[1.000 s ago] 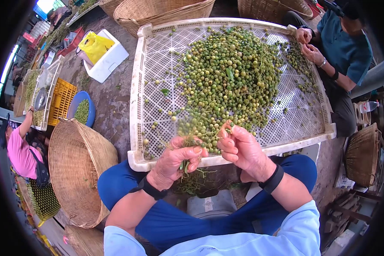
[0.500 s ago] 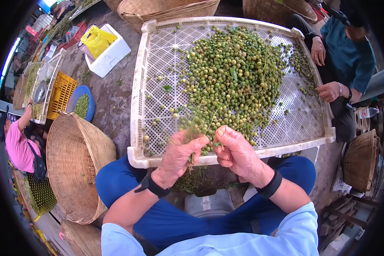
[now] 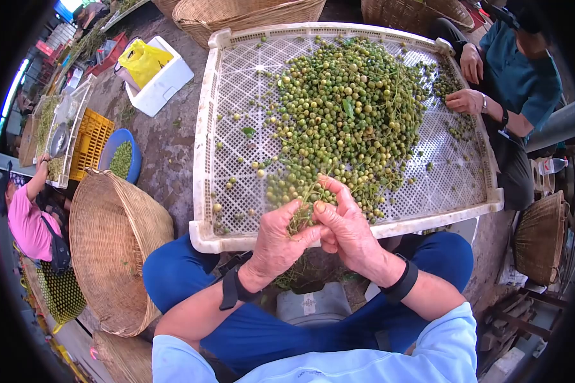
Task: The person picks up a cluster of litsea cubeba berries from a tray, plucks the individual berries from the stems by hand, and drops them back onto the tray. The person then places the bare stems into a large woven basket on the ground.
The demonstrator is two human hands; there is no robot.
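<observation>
A white mesh tray (image 3: 236,150) bears a heap of small green and yellowish round fruits (image 3: 351,102) on thin stems. Over its near edge, my left hand (image 3: 280,239) is closed around a bunch of green stems (image 3: 303,216). Fingers of my right hand (image 3: 351,233) are bent against the same bunch, thumb and index finger at its right side. The two hands almost touch. Loose fruits lie on the mesh to the left of the heap. What sits inside my right fingertips is too small to tell.
At the right a co-worker's hand (image 3: 465,101) reaches over the tray. Wicker baskets (image 3: 108,249) stand at left, behind and at right. A grey bin (image 3: 310,306) is between my knees. Further left are a blue bowl (image 3: 119,156), a yellow crate (image 3: 91,142) and a white box (image 3: 163,80).
My hands have come closer together, the right index finger now raised over the stems. The co-worker's lower hand has moved up and left, onto the tray's right part.
</observation>
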